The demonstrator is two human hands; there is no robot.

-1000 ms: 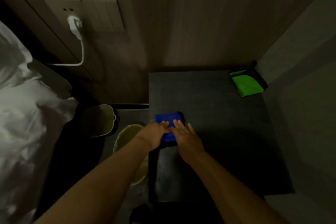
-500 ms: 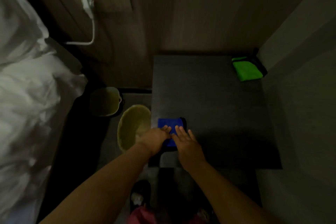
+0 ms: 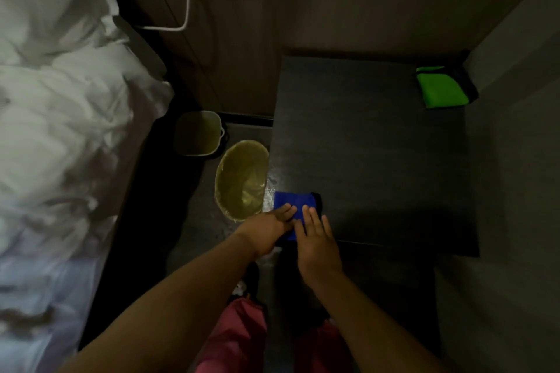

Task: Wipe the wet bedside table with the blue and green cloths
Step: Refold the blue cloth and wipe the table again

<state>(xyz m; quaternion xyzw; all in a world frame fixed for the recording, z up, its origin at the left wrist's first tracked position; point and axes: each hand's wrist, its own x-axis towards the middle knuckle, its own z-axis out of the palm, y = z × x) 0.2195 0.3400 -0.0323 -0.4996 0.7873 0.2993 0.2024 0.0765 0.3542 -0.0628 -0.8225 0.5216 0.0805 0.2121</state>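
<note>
The folded blue cloth (image 3: 295, 203) lies at the near left corner of the dark bedside table (image 3: 369, 148). My left hand (image 3: 271, 228) presses on the cloth's left part, fingers bent over it. My right hand (image 3: 316, 239) lies flat on its right part, fingers spread and pointing away from me. Both hands cover the cloth's near half. A wet sheen shows on the table's left edge beside the cloth. The folded green cloth (image 3: 439, 88) rests at the table's far right corner, away from both hands.
A round yellowish bin (image 3: 241, 179) stands on the floor right beside the table's left edge, with a square bin (image 3: 198, 136) behind it. A white duvet (image 3: 60, 115) fills the left. A white cable (image 3: 185, 9) hangs on the wooden wall. A grey wall borders the table's right.
Both hands have slid the blue cloth toward the table's near left corner. The camera has pulled back, so my legs in pink trousers are in view.
</note>
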